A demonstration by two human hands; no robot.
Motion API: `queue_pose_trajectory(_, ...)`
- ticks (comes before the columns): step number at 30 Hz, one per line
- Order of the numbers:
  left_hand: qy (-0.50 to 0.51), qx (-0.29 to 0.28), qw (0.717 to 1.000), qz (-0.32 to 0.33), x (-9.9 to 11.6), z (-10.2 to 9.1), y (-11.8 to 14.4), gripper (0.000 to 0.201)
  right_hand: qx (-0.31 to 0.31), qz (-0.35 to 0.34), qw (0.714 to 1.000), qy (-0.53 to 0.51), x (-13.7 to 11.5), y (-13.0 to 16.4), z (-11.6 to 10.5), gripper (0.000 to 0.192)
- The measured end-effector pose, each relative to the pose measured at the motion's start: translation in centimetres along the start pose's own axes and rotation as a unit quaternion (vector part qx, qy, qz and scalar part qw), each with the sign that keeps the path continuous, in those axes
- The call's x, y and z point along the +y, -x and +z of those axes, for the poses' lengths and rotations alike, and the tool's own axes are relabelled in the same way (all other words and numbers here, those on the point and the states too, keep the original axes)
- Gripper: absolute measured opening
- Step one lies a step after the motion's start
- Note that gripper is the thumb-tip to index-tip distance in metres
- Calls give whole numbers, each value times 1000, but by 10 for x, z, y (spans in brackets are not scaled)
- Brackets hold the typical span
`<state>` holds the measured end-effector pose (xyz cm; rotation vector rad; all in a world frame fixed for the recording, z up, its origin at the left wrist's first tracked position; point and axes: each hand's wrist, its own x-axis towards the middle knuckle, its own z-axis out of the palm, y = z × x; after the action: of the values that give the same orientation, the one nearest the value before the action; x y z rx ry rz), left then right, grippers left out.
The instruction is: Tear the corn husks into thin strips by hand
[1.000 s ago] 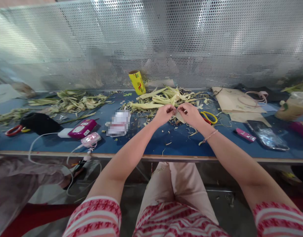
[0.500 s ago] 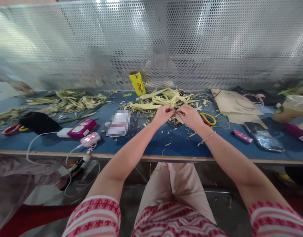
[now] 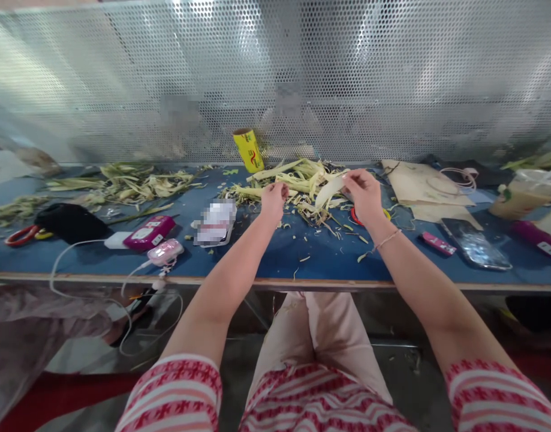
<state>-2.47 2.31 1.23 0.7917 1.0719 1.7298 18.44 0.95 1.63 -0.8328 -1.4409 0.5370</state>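
Note:
Between the thumb and fingers of my right hand (image 3: 363, 191) is one end of a pale, wide strip of corn husk (image 3: 328, 191), which hangs down to the left. My left hand (image 3: 275, 199) is closed in a pinch at the front left of a heap of husks (image 3: 304, 174); whatever its fingertips hold is too small to make out. The heap is made of long yellow-green strips with thin shreds around it. Scissors with red and yellow handles (image 3: 355, 216) lie partly hidden behind my right hand.
A yellow cardboard tube (image 3: 248, 150) stands against the perforated metal panel (image 3: 203, 78). Left on the blue table are another husk pile (image 3: 131, 186), a magenta power strip (image 3: 149, 233) and a black pouch (image 3: 71, 222). To the right are brown paper (image 3: 416, 186), a phone (image 3: 475, 245) and a drink cup (image 3: 522, 195).
My hands, together half a second ago, have moved apart: the left to the left, the right up and to the right. The strip of corn husk now hangs from my right hand.

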Motion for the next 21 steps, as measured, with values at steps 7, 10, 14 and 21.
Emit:
queue_pose_trajectory(7, -100, 0, 991, 91, -7, -11, -15, 8, -27, 115, 978, -171, 1, -6, -9, 36)
queue_pose_trajectory(10, -233, -57, 957, 165, -10, -10, -8, 26, -108, 134, 968, -184, -7, 1, -4, 37)
queue_pose_trajectory(14, -293, -198, 907, 228, -9, -2, 12, 13, -175, 128, 968, -123, -5, 10, 7, 32)
queue_pose_trajectory(21, -211, -339, 913, 87, -17, 8, 28, 19, -134, 17, 989, 58, 15, 14, 19, 22)
